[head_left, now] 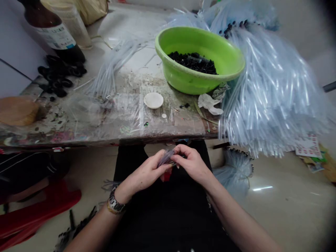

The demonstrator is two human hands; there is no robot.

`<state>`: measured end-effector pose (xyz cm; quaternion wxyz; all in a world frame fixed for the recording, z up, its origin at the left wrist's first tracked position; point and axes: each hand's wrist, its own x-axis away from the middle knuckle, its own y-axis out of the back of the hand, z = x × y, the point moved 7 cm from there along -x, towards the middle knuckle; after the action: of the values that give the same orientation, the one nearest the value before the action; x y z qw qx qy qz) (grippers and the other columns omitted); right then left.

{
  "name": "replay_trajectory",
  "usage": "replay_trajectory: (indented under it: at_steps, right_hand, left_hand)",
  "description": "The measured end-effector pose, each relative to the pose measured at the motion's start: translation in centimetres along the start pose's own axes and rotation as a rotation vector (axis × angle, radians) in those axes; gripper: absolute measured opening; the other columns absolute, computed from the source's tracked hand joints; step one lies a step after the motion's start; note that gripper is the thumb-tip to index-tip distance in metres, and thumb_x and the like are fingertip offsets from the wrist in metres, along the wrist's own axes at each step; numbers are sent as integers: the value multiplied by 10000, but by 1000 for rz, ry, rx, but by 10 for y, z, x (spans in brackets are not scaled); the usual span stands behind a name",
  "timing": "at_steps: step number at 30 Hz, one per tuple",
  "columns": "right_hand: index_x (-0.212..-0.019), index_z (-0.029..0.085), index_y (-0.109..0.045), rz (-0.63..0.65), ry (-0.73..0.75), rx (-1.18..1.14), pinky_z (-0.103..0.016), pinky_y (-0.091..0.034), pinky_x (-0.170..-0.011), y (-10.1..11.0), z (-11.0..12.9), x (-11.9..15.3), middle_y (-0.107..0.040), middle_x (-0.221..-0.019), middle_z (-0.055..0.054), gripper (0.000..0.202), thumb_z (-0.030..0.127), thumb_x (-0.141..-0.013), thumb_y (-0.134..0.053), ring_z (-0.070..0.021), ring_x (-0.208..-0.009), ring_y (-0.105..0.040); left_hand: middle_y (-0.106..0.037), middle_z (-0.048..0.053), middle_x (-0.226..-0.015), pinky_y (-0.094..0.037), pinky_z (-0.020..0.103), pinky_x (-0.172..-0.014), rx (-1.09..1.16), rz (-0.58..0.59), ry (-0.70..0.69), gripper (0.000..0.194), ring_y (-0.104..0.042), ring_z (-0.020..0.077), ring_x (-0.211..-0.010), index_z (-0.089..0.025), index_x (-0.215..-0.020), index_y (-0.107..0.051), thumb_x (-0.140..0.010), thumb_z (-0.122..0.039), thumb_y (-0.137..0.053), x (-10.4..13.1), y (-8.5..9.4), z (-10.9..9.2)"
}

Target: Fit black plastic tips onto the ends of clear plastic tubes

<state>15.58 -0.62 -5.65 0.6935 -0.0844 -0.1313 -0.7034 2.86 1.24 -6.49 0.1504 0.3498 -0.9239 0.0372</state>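
Head view: a small bundle of thin, translucent, greyish-purple plastic strands [166, 158] sits between the two hands, above the lap and just short of the cluttered, plastic-covered table [128, 117]. The bare left hand [151, 167], nearer to its bulk, is wrapped around it, thumb on the near side. Its long axis seems to slant from that palm up and rightward, so the visible ends point to the bare right hand [190, 161]. The right thumb and fingers are drawn narrow at those ends; what they pinch, if anything, I cannot tell. The strands look slender and slightly fanned, their other ends unclear behind the left hand
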Motion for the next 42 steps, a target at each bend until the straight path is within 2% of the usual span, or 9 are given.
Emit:
replay_trajectory:
  at_steps: [4,6,11,16,21,25,31,34,42]
  right_hand:
    - [-696,181,-532,-6,-10,-36,-224,-401,-522,-1,-1,-2,-517,-628,53,149,285,-746,-627,-80,-521,-483]
    - [-700,186,-524,-14,-15,-53,-222,-404,-502,-1,-1,-3,-515,-626,57,161,300,-743,-630,-77,-501,-484]
    - [-719,190,-512,-25,-35,-66,-213,-392,-472,-2,-7,-6,-494,-662,59,168,309,-732,-630,-63,-481,-458]
    - [-725,186,-520,-30,-22,8,-220,-389,-509,-2,-9,-8,-487,-675,48,128,279,-749,-605,-79,-537,-451]
    - [-793,184,-566,-7,53,106,-244,-422,-639,2,6,-9,-551,-743,23,96,273,-777,-597,-116,-682,-513]
    - [-921,181,-600,-92,159,204,-272,-449,-723,24,32,-12,-619,-849,-12,167,290,-794,-600,-155,-793,-571]
    - [-894,186,-630,-358,491,603,-303,-443,-809,71,88,-40,-665,-888,-40,101,208,-837,-550,-182,-844,-602]
    - [-881,171,-645,-376,612,826,-303,-437,-827,76,104,-65,-676,-890,-61,128,148,-842,-526,-194,-874,-605]
    - [-981,172,-659,-284,470,1437,-297,-403,-748,57,102,-108,-653,-957,-94,204,173,-895,-474,-213,-874,-583]
  left_hand:
    - [-604,19,-907,-437,221,-586,84,-53,5,239,-522,112,-634,-177,-1052,-571,-868,-329,-559,-2,3,3]
    - [-605,11,-874,-412,204,-510,160,-71,27,255,-501,91,-560,-174,-1076,-552,-868,-320,-555,-2,3,4]
    - [-510,-60,-583,-304,165,-394,275,-178,93,176,-397,48,-397,-165,-851,-526,-846,-334,-577,-2,5,12]
    - [-492,-65,-547,-300,155,-369,252,-281,93,206,-403,43,-374,-159,-758,-514,-812,-339,-597,-2,5,17]
    - [-570,-38,-583,-319,159,-364,263,-369,77,214,-427,46,-370,-151,-786,-531,-806,-356,-589,-1,9,16]
    - [-611,-25,-601,-335,166,-374,285,-416,78,235,-440,54,-371,-155,-854,-541,-814,-382,-590,1,15,19]
    - [-617,-22,-584,-351,173,-383,347,-463,73,244,-450,59,-373,-153,-829,-546,-794,-386,-608,4,20,17]
    - [-627,-16,-579,-348,173,-385,364,-494,71,250,-453,59,-371,-150,-821,-546,-787,-389,-610,5,23,15]
    - [-636,-11,-559,-339,176,-376,400,-539,73,282,-459,70,-367,-159,-830,-533,-771,-421,-618,8,28,15]
